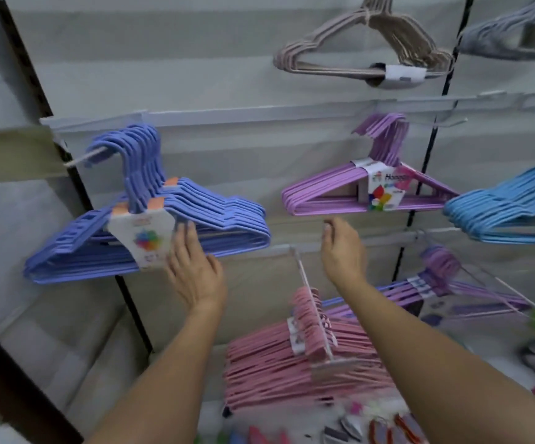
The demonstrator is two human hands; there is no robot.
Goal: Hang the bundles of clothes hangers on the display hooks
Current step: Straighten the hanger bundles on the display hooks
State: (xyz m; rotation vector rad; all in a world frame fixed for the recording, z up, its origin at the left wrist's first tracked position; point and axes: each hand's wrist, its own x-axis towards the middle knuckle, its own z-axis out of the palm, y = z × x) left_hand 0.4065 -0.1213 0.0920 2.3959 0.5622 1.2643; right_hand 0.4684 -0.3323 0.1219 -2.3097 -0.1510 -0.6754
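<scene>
Blue-violet bundle (151, 219) was on its hook (82, 159), left fingers (186, 238) open against it, right hand (343, 248) loosely curled, empty; most hooks looked filled

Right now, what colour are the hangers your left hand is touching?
Periwinkle blue. The left hand rests on the blue hanger bundle, seen best in the head view.

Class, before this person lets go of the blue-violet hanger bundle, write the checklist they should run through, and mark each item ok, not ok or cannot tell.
1. Blue-violet hanger bundle hooked over its display hook: ok.
2. Bundle fully back on the hook: not ok, it sits near the tip.
3. Left hand steadying the bundle: ok, fingers touch it.
4. Right hand free: ok, it holds nothing.
5. Bundle hanging level: not ok, tilted.
6. Hook firmly seated in the wall: cannot tell.
</scene>
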